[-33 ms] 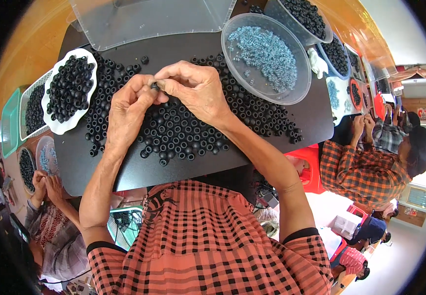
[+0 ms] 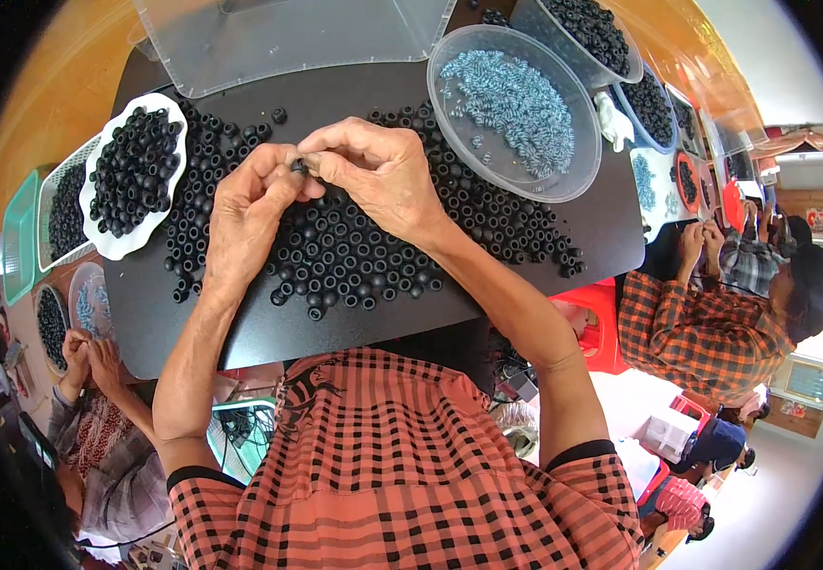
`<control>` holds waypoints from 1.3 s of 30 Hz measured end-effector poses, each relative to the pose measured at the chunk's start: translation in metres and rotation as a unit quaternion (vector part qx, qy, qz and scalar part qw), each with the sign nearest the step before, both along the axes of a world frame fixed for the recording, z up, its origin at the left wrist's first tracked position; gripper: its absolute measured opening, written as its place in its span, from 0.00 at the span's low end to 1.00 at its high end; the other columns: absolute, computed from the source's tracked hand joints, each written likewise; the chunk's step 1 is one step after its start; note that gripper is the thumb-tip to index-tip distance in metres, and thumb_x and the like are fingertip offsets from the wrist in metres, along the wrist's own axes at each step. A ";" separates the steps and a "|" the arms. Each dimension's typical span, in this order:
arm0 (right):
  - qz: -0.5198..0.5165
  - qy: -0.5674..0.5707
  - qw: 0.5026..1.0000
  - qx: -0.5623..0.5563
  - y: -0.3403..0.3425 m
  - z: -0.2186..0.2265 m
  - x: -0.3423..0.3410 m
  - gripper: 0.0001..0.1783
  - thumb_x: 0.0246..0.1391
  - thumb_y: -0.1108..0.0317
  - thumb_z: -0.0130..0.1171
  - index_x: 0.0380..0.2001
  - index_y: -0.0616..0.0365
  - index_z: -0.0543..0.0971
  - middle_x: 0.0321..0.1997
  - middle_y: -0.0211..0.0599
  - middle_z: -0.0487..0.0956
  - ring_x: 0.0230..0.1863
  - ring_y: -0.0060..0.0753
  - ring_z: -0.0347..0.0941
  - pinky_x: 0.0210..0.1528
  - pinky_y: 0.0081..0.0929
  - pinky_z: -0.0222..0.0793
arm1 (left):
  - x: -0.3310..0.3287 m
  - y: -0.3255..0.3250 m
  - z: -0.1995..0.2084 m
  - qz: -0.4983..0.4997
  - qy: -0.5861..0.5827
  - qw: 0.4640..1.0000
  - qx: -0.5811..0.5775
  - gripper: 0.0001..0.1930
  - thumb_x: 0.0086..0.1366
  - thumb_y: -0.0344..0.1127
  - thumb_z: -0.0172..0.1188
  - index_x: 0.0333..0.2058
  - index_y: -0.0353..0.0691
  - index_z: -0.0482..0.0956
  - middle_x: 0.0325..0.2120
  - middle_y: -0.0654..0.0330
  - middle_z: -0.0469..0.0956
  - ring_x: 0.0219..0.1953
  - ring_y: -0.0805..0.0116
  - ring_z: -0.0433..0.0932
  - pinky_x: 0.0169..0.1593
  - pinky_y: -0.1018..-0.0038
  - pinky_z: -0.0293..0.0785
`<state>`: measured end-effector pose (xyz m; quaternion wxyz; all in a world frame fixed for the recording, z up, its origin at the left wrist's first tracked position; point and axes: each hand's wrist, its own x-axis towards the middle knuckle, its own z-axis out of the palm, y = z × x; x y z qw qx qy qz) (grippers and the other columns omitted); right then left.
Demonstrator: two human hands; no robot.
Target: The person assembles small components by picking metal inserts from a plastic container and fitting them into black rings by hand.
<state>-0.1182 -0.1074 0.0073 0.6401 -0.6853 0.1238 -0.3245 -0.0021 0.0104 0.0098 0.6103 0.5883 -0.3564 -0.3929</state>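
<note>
Fingertips of my left hand (image 2: 252, 204) pinch a small round black plastic piece (image 2: 298, 166) above the table. Thumb and forefinger of my right hand (image 2: 380, 179) are closed against the same piece from the other side; whether they hold something smaller is hidden. Below and around both hands lie many hollow round black pieces (image 2: 354, 252), most with their open ends showing. To the left, a white scalloped plate (image 2: 112, 242) is heaped with similar black pieces. A clear round basin (image 2: 444, 114) at the upper right contains a pile of small bluish-silver springs (image 2: 516, 104).
A large clear bin (image 2: 297, 43) stands at the dark table's (image 2: 183, 328) far side. Beyond the basin are a tub of black parts (image 2: 587, 33) and a blue-rimmed bowl (image 2: 649, 109). Co-workers sit left and right; a red stool (image 2: 601, 328) is at the right.
</note>
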 end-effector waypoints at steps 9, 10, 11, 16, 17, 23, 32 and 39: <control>0.009 0.039 0.999 -0.001 -0.001 0.002 -0.006 0.06 0.52 0.78 0.58 0.34 0.63 0.80 0.32 0.30 0.79 0.30 0.16 0.75 0.32 0.13 0.71 | -0.002 0.001 -0.001 -0.005 -0.020 1.000 -0.009 0.07 0.65 0.28 0.50 0.40 0.35 0.74 0.28 0.65 0.77 0.34 0.78 0.76 0.42 0.80 0.72; 0.010 0.040 0.999 -0.001 -0.002 0.002 -0.006 0.06 0.52 0.78 0.58 0.34 0.63 0.80 0.32 0.30 0.79 0.30 0.16 0.75 0.32 0.13 0.71 | -0.003 0.002 -0.001 -0.006 -0.022 1.000 -0.013 0.07 0.65 0.28 0.51 0.40 0.35 0.74 0.28 0.65 0.77 0.34 0.79 0.76 0.42 0.80 0.72; 0.000 0.034 0.999 -0.032 -0.003 0.001 -0.006 0.06 0.52 0.78 0.58 0.34 0.63 0.80 0.31 0.30 0.78 0.30 0.16 0.75 0.32 0.14 0.71 | -0.003 0.001 -0.001 -0.006 -0.021 1.000 -0.013 0.07 0.65 0.28 0.51 0.40 0.35 0.74 0.28 0.65 0.77 0.34 0.79 0.76 0.42 0.80 0.72; -0.012 0.029 0.997 -0.070 -0.003 -0.003 -0.005 0.06 0.51 0.79 0.58 0.33 0.63 0.80 0.32 0.31 0.78 0.29 0.17 0.75 0.32 0.14 0.72 | -0.005 0.002 0.000 -0.005 -0.042 0.999 -0.008 0.07 0.65 0.29 0.50 0.39 0.35 0.74 0.27 0.66 0.76 0.33 0.80 0.75 0.40 0.82 0.71; -0.010 0.022 0.996 -0.084 -0.003 -0.003 -0.005 0.06 0.50 0.79 0.58 0.33 0.63 0.80 0.32 0.31 0.78 0.29 0.17 0.75 0.32 0.14 0.72 | -0.005 0.002 0.000 -0.005 -0.042 0.999 -0.007 0.07 0.65 0.29 0.50 0.39 0.35 0.74 0.27 0.66 0.76 0.33 0.80 0.75 0.40 0.82 0.71; -0.011 0.013 0.996 -0.086 0.002 -0.002 -0.004 0.08 0.50 0.80 0.57 0.35 0.65 0.79 0.33 0.34 0.78 0.29 0.20 0.76 0.32 0.15 0.73 | -0.004 0.002 -0.002 -0.002 -0.055 0.998 -0.019 0.07 0.65 0.29 0.51 0.39 0.34 0.75 0.26 0.67 0.75 0.32 0.82 0.73 0.39 0.83 0.70; 0.002 0.009 0.985 -0.173 -0.003 -0.003 -0.007 0.13 0.48 0.80 0.58 0.40 0.65 0.78 0.40 0.39 0.77 0.31 0.23 0.76 0.35 0.18 0.73 | 0.002 0.002 -0.001 -0.007 0.038 0.999 -0.034 0.08 0.64 0.28 0.52 0.40 0.36 0.76 0.29 0.67 0.77 0.32 0.80 0.73 0.41 0.82 0.70; -0.031 -0.016 0.957 -0.289 -0.007 0.001 -0.006 0.14 0.46 0.80 0.59 0.38 0.62 0.79 0.36 0.37 0.78 0.31 0.24 0.76 0.35 0.19 0.73 | -0.001 0.003 0.005 0.004 -0.003 1.000 -0.007 0.08 0.64 0.29 0.52 0.39 0.36 0.78 0.29 0.68 0.77 0.33 0.81 0.73 0.41 0.82 0.70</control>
